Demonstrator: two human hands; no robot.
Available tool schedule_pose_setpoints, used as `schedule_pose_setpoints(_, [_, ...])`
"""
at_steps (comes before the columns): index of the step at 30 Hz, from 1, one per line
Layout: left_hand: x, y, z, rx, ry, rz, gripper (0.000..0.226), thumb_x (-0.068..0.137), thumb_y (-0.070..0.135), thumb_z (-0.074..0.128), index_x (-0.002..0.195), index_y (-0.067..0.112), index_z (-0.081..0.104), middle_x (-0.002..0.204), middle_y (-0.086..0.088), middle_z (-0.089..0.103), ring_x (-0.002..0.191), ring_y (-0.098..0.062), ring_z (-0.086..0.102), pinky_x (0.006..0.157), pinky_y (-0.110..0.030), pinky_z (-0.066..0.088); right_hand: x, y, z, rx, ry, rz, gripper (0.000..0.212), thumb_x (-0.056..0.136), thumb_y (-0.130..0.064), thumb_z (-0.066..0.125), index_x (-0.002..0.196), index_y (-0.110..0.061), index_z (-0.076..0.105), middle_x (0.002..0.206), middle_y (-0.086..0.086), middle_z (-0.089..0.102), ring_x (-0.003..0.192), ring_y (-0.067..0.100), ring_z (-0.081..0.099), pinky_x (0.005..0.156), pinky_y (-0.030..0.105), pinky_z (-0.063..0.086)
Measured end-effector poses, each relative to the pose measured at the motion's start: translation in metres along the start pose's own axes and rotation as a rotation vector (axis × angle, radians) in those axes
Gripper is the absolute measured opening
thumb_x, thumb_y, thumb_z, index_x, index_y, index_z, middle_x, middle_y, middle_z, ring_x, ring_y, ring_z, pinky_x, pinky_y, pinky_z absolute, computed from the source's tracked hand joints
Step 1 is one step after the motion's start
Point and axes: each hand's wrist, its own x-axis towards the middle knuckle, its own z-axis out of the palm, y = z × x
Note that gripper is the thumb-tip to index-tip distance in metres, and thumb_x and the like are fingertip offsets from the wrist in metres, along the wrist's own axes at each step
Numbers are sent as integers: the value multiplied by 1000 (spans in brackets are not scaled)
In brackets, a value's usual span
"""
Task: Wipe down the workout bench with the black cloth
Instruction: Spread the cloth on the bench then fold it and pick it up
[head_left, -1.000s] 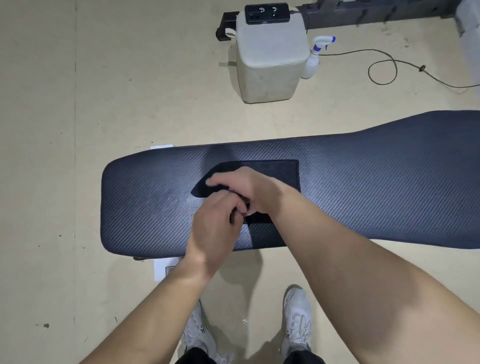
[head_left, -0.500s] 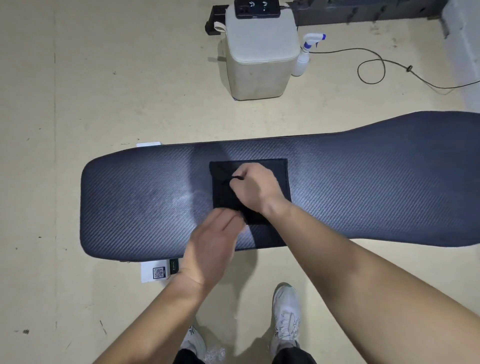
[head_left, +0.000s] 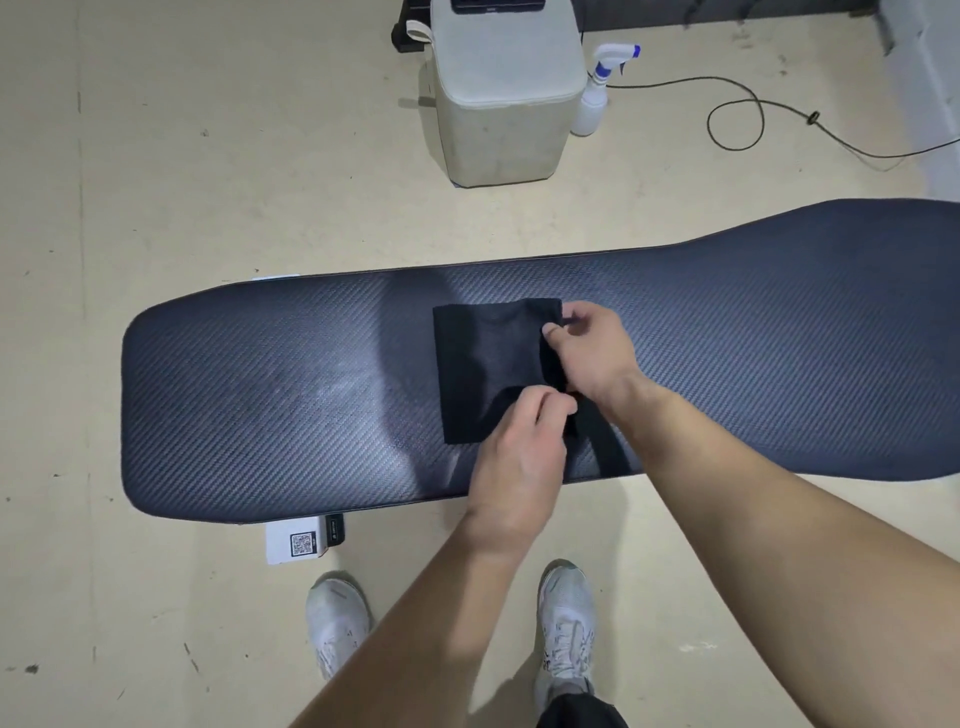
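Observation:
The workout bench (head_left: 260, 395) is a long dark pad with a woven pattern, lying across the view. A faint pale smear shows on it left of centre. The black cloth (head_left: 488, 364) lies folded into a rectangle on the middle of the pad. My right hand (head_left: 592, 353) pinches the cloth's right edge near its far corner. My left hand (head_left: 519, 457) pinches the cloth's near right corner. Both hands cover the cloth's right side.
A pale grey box (head_left: 504, 98) stands on the floor beyond the bench, with a white spray bottle (head_left: 597, 93) beside it and a black cable (head_left: 753, 119) trailing right. A white card with a QR code (head_left: 296, 543) lies under the bench's near edge. My white shoes (head_left: 566, 623) are below.
The cloth's loose left flap has been folded over into a neat rectangle. My right hand moved from the cloth's middle to its right edge, and my left hand moved up onto the near corner.

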Motion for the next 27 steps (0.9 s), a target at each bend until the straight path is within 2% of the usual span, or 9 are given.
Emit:
schedule_pose_setpoints(3, [0, 0, 1, -52, -10, -37, 27, 84, 17, 66, 111, 18, 62, 111, 2, 65, 92, -22, 66, 75, -40, 56, -1, -1, 3, -191, 137, -61, 8, 93, -22, 61, 100, -22, 63, 91, -3, 68, 90, 19, 65, 84, 33, 51])
schedule_pose_setpoints(7, [0, -27, -20, -68, 283, -300, 19, 88, 20, 62, 107, 19, 63, 109, 1, 62, 101, -22, 56, 90, -35, 45, -17, 1, 10, -356, 217, 14, 45, 86, -33, 70, 122, -15, 52, 124, 9, 57, 112, 29, 57, 94, 38, 43])
schedule_pose_setpoints(10, [14, -45, -40, -221, 355, -648, 31, 87, 20, 69, 114, 12, 57, 110, -1, 55, 99, -22, 59, 91, -30, 46, -29, 4, 17, -385, 200, 164, 59, 79, -41, 78, 121, -13, 50, 120, 11, 61, 108, 34, 61, 87, 39, 47])
schedule_pose_setpoints(13, [32, -44, -49, -385, 197, -880, 44, 84, 23, 77, 120, 11, 55, 98, 3, 63, 93, -18, 62, 83, -26, 47, -37, 3, 22, -348, 150, 277, 48, 73, -41, 80, 106, -12, 60, 99, 8, 68, 93, 32, 66, 75, 35, 52])
schedule_pose_setpoints(15, [40, -44, -54, -503, 92, -1001, 38, 82, 21, 78, 115, 12, 62, 94, 2, 71, 90, -19, 67, 73, -25, 48, -40, -3, 21, -261, 77, 337, 31, 68, -40, 78, 84, -14, 70, 83, 4, 72, 80, 27, 69, 73, 39, 59])
schedule_pose_setpoints(17, [44, -48, -63, -642, 9, -1080, 31, 76, 23, 79, 104, 13, 70, 95, -2, 74, 94, -23, 69, 77, -28, 54, -41, -6, 19, -93, 53, 359, 26, 63, -35, 76, 74, -11, 72, 73, 3, 74, 74, 25, 71, 74, 44, 61])
schedule_pose_setpoints(21, [52, -51, -110, -969, -35, -1149, 28, 65, 21, 74, 88, 7, 72, 102, -18, 76, 103, -37, 71, 96, -52, 56, -50, -25, 20, 374, -29, 376, 19, 71, -13, 74, 89, -9, 68, 94, 23, 75, 78, 32, 71, 76, 57, 60])
schedule_pose_setpoints(24, [65, -52, -141, -1088, -79, -1127, 26, 80, 11, 70, 103, 0, 72, 114, -22, 72, 110, -36, 68, 97, -50, 55, -56, -43, 16, 599, -90, 409, 20, 86, -10, 70, 105, -9, 67, 97, 18, 74, 82, 34, 71, 71, 48, 57])
schedule_pose_setpoints(27, [87, -52, -163, -1081, -119, -1064, 21, 83, 12, 70, 103, 6, 70, 112, -15, 72, 104, -29, 68, 92, -44, 57, -51, -66, 13, 696, -120, 442, 4, 96, -16, 61, 97, -20, 62, 82, 5, 72, 67, 21, 69, 48, 27, 50])
